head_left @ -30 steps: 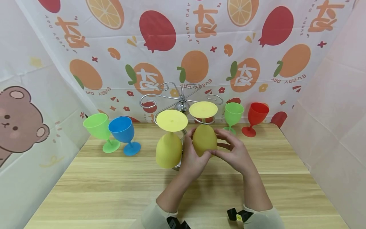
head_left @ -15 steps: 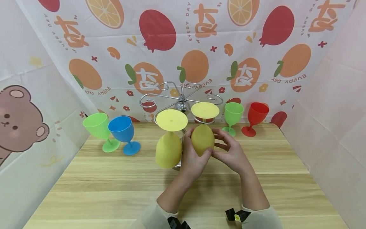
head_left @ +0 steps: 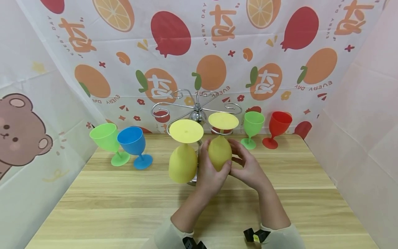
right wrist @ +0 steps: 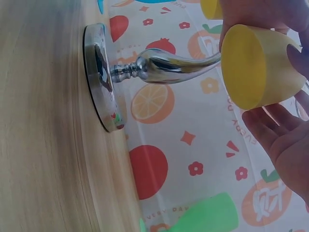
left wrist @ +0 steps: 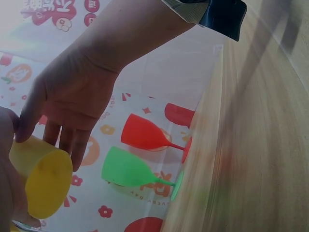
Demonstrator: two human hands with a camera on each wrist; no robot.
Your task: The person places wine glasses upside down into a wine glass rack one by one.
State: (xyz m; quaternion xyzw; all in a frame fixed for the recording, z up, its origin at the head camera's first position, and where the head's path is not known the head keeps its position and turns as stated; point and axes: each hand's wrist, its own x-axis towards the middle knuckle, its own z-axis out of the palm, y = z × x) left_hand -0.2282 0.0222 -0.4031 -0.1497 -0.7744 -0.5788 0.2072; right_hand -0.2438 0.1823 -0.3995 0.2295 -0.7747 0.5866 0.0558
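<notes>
A yellow goblet (head_left: 220,152) hangs upside down, its round foot above a front loop of the silver wire rack (head_left: 198,116). My left hand (head_left: 209,177) grips its bowl from the left, the thumb across the front. My right hand (head_left: 248,169) holds the bowl from the right between thumb and fingers, as the left wrist view also shows. The wide mouth of the goblet (right wrist: 244,67) faces down over the table in the right wrist view. Another yellow goblet (head_left: 183,164) hangs upside down from the loop to the left, close beside my left hand.
A green goblet (head_left: 105,136) and a blue goblet (head_left: 132,140) stand upright at the left. Behind my right hand stand a smaller green goblet (head_left: 253,123) and a red goblet (head_left: 280,123). The rack's round base (right wrist: 99,77) rests on the wooden table (head_left: 124,207).
The held goblet shifted slightly right with its foot, then lowered a little. My right hand moved slightly left, closer around the bowl. My left hand stays nearly in place.
</notes>
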